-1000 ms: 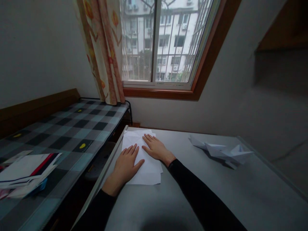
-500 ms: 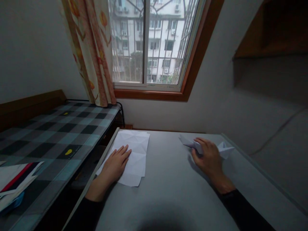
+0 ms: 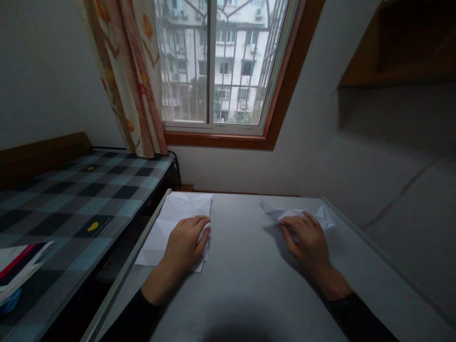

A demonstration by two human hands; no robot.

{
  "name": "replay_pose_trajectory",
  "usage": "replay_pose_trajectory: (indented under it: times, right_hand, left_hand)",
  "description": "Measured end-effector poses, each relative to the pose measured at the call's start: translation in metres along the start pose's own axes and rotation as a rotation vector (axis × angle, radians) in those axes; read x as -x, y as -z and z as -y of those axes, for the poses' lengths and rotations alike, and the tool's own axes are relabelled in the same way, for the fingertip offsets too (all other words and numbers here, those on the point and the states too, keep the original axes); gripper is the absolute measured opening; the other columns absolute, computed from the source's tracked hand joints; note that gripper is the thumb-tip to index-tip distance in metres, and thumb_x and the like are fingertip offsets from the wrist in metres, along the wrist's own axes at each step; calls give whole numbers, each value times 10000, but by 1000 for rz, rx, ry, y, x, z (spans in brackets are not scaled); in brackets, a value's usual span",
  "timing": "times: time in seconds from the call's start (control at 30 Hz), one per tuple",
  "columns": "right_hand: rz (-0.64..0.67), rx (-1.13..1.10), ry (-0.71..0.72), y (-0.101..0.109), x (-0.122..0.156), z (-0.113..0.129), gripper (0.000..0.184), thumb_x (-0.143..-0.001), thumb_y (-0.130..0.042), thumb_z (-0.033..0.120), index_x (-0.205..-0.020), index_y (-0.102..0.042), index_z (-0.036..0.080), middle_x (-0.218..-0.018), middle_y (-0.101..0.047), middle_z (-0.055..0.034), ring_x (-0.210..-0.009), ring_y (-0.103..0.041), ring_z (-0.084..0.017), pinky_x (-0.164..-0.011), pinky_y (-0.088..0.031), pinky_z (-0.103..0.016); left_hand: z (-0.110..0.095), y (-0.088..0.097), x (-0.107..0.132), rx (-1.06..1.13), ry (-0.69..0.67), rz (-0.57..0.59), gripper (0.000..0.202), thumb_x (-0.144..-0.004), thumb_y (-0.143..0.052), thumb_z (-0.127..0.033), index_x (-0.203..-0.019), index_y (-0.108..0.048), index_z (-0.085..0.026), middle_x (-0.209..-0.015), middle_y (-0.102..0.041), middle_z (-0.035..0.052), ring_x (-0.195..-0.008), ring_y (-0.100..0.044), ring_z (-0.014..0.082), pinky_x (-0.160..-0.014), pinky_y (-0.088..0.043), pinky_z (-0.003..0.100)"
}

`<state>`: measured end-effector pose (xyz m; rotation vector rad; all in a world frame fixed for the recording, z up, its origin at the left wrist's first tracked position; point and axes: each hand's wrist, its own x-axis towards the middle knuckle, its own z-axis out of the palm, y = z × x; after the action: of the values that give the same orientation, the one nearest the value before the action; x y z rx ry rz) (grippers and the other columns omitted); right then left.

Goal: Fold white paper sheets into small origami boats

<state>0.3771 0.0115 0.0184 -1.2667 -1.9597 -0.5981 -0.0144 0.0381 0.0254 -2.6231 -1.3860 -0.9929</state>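
My left hand [image 3: 187, 241] rests on creased white paper sheets [image 3: 156, 240] at the table's left side. Its fingers are bent and held together, with the thumb close to them at the sheets' right edge, where a bit of white shows between. On the right, my right hand [image 3: 308, 242] has its thumb and fingers around the near side of a folded paper figure [image 3: 294, 213]. One pointed end of the figure sticks out to the left, and a peaked end shows beyond the fingers on the right. The hand hides its middle.
Both lie on a pale table [image 3: 242, 251] with a raised edge. To the left stands a bed [image 3: 117, 190] with a checked cover, bearing papers [image 3: 21, 266]. A barred window [image 3: 213, 66], a curtain [image 3: 131, 80] and a wall shelf [image 3: 399, 57] are beyond.
My left hand has gone from lying flat to bent fingers at the sheets' right edge. My right hand has shifted slightly toward me on the folded figure. The view has swung a little right.
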Motion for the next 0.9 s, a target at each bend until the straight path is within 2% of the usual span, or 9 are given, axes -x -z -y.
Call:
replay_pose_trajectory:
  times: [0.1,0.23,0.37,0.47,0.53,0.63,0.7,0.8,0.9]
  right_hand:
    - [48,-179,112,-11,-6,39,212,-1042,-664,166,-1198,-731,292,-1082,-831,-37,-997,-766,-267,-1191,-490,-557]
    - [185,-353,255,-33,-16,86,284,-1057,-645,184,-1285,-736,327,-1114,-829,-31,-1038,-765,-265,-1213,-509,-574]
    - [198,-414,256,-46,-21,103,300,-1082,-614,183,-1322,-722,328,-1115,-822,-34,-1049,-769,-260,-1221,-517,-589]
    - [114,-400,145,-45,-20,99,435,-1054,-689,235,-1471,-639,350,-1373,-766,-87,-1291,-718,-332,-1281,-443,-680]
    - [-19,-390,-19,-43,-19,93,616,-1028,-730,279,-1605,-519,336,-1589,-631,-142,-1492,-585,-403,-1296,-389,-750]
    - [-89,-474,-239,-43,-16,83,714,-1047,-708,322,-1689,-396,301,-1721,-483,-177,-1600,-465,-419,-1298,-394,-745]
    - [-14,-604,-313,-47,-14,80,661,-1070,-685,341,-1669,-410,284,-1687,-521,-182,-1520,-565,-381,-1257,-488,-664]
    - [83,-783,-368,-55,-9,80,487,-1077,-689,360,-1526,-530,255,-1451,-700,-162,-1229,-746,-308,-1079,-635,-514]
    - [130,-843,-400,-58,-7,85,289,-1072,-698,374,-1322,-650,239,-1181,-788,-108,-1061,-780,-279,-982,-658,-448]
  left_hand:
    - [-18,-17,0,203,28,-62,287,-1106,-616,-411,-1285,-725,-214,-1201,-829,111,-1030,-792,279,-947,-613,448]
    - [-29,-37,6,393,23,-12,472,-1060,-711,-439,-1481,-644,-238,-1149,-830,79,-900,-786,230,-857,-616,380]
    - [-22,-40,11,385,-70,43,172,-1106,-631,-317,-1159,-776,-242,-989,-794,54,-894,-762,220,-835,-591,345]
    - [-16,-32,11,380,-32,22,171,-1116,-624,-313,-1061,-767,-238,-981,-770,55,-888,-754,214,-820,-580,333]
    - [-12,-26,10,377,-33,25,180,-1127,-599,-308,-1098,-763,-240,-1069,-781,72,-943,-767,222,-854,-590,341]
    - [-6,-18,9,320,-69,49,199,-1132,-570,-292,-1130,-763,-243,-1208,-792,97,-1039,-773,250,-920,-599,373]
    - [-3,-15,9,298,-97,68,197,-1129,-568,-287,-1127,-761,-245,-1262,-790,100,-1066,-771,260,-940,-600,388]
    - [1,-13,9,342,-109,71,181,-1125,-568,-268,-1138,-748,-248,-1294,-781,94,-1113,-768,257,-968,-604,385]
    - [3,-17,10,448,-67,24,169,-1125,-565,-249,-1173,-727,-243,-1252,-772,86,-1137,-760,234,-1007,-606,371]
